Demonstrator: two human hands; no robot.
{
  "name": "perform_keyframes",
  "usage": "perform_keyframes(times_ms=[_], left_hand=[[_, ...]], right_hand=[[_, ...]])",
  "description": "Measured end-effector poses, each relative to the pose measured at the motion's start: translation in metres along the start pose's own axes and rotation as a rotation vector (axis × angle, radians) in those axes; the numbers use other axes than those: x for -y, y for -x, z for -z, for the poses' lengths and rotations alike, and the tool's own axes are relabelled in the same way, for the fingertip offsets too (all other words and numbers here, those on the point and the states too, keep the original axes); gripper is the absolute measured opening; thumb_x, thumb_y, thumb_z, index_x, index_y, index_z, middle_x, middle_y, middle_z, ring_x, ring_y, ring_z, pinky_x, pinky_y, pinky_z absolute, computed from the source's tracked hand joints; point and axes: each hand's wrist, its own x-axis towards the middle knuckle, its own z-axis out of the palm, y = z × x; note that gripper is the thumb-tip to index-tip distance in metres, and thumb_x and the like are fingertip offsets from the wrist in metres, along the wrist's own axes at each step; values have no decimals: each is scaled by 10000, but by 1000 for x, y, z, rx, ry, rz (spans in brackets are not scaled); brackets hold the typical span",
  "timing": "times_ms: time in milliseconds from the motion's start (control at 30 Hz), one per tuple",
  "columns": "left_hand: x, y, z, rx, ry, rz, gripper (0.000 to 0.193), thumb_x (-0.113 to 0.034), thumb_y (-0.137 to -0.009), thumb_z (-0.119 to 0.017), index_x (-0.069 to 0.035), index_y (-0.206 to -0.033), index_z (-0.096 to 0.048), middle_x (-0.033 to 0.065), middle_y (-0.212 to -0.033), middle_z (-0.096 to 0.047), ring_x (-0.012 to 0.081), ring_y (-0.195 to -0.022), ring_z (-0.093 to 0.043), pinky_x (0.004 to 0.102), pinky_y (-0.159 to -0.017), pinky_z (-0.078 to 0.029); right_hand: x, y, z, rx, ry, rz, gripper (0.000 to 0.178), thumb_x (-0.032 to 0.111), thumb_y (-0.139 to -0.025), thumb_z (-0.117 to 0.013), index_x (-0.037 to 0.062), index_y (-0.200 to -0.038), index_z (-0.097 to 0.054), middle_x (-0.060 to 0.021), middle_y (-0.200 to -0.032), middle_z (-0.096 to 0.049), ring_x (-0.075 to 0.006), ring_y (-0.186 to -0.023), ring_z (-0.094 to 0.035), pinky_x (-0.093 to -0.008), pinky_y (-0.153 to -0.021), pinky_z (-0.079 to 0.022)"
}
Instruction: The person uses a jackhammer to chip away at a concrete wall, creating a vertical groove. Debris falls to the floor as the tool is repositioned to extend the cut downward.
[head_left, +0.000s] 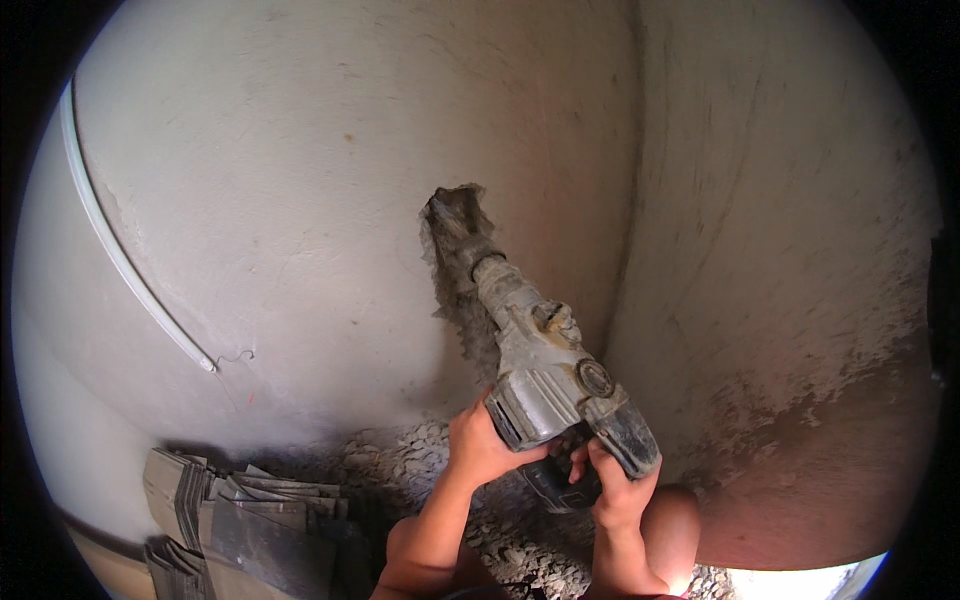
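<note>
A dusty grey rotary hammer (540, 345) points up and away from me toward the far wall. Its front end sits at a rough, broken-out hole (455, 215), whose ragged channel runs downward behind the tool; the bit's tip is hard to make out. My left hand (480, 445) is wrapped around the lower left side of the hammer's body, supporting it from beneath. At the back, my right hand (620, 482) grips the black rear handle (625, 435), with some fingers hidden behind it.
Broken rubble (405, 455) covers the floor along the wall's foot. Stacked grey flat tiles or slabs (265, 545) lie at lower left. A white conduit (130, 270) runs down the left wall, a thin wire (238, 355) at its end. The right wall (780, 250) meets the far wall in a corner.
</note>
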Motion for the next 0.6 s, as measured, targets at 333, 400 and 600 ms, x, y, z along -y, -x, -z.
perform_keyframes(times_ms=[333,400,600], left_hand=[[16,-22,-9,112,246,-119,819,-345,-614,-1022,-37,-1288,-672,149,-1148,-777,327,-1066,-756,437,-928,-584],[21,-23,-16,190,276,-11,766,-355,-614,-1019,-40,-1238,-705,153,-1112,-788,329,-1041,-765,431,-909,-591],[-33,6,22,146,172,15,751,-479,-605,-987,-74,-1189,-744,193,-1055,-786,390,-1005,-759,461,-861,-600]], right_hand=[[-7,-14,13,136,145,4,53,19,-935,-727,-33,-925,-732,-76,-830,-742,-141,-687,-673,-298,-634,-533],[-7,-20,17,160,98,-44,61,29,-942,-734,-24,-913,-734,-68,-835,-745,-136,-710,-679,-298,-662,-536],[50,8,-3,77,30,-39,137,52,-917,-727,-67,-984,-710,-123,-823,-717,-174,-647,-641,-318,-589,-504]])
